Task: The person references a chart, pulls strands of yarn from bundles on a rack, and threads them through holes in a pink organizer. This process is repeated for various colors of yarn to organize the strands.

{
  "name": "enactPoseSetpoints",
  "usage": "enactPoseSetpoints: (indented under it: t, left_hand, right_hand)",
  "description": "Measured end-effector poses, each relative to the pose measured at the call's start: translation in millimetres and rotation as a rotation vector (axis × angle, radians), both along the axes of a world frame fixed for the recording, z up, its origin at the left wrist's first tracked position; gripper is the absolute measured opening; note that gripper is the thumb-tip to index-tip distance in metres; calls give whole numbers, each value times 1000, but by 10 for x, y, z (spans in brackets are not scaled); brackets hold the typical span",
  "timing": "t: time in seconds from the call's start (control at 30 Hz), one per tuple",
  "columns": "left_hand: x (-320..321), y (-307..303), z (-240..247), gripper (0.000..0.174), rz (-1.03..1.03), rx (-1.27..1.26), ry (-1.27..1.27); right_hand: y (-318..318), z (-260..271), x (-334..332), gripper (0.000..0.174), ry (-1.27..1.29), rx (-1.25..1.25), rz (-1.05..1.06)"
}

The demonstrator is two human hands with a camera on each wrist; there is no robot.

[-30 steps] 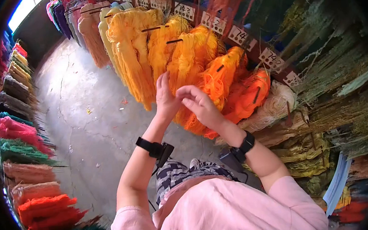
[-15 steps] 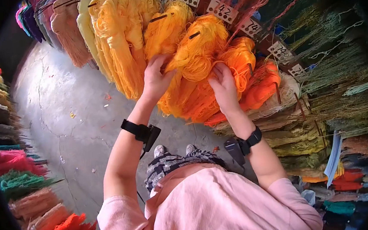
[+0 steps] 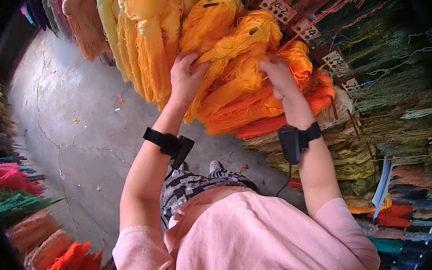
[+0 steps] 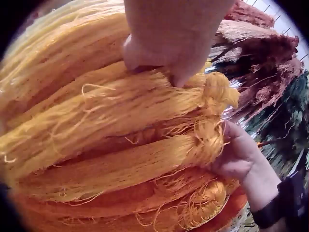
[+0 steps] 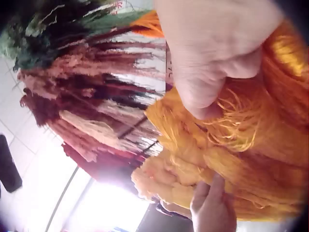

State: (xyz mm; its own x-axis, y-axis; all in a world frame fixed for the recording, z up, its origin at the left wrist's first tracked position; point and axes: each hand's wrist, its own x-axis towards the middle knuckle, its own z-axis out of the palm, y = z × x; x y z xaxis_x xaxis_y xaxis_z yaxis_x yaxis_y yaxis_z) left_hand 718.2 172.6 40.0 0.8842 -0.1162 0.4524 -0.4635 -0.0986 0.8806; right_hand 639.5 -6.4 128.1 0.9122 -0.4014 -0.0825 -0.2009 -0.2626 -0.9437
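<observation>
Golden-orange yarn hanks hang from pegs in the head view. The left hand (image 3: 186,79) pinches the left part of a golden hank (image 3: 242,44); in the left wrist view that hand (image 4: 174,38) grips strands from above. At the right side of a lower golden bundle (image 3: 244,77), the right hand (image 3: 280,79) has its fingers curled round the yarn. The left wrist view shows this right hand (image 4: 239,152) at the gathered end of a bundle (image 4: 207,140). Some fingertips are hidden in the strands. Deeper orange yarn (image 3: 254,109) hangs below.
Pale yellow hanks (image 3: 112,36) hang to the left, and green yarn (image 3: 399,80) to the right. Number cards (image 3: 277,8) line the rack behind. More coloured yarn (image 3: 26,200) stands across the grey floor (image 3: 84,135). A blue-white sheet (image 3: 382,185) hangs at lower right.
The hands came down from close together in the air onto the golden yarn and moved apart. The right hand shifted right, and the golden bundle between them now lies spread and divided.
</observation>
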Motion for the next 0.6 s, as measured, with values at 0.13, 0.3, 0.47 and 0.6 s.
enactPoseSetpoints:
  t: [0.13,0.3,0.47,0.6]
  left_hand:
    - [-378,69,53,19,92,-64,16]
    - [-928,20,39,11,-160,-357,103]
    - [-901,-199,199,13,-121,-222,-203]
    - [-745,-286,268,12,-131,-72,-275]
  right_hand:
    - [-151,16,-29,31,21,380,90]
    - [-131,54,-34,30,32,530,165]
    - [-80,93,-36,29,23,505,169]
    - [-161,30,-26,28,67,519,163]
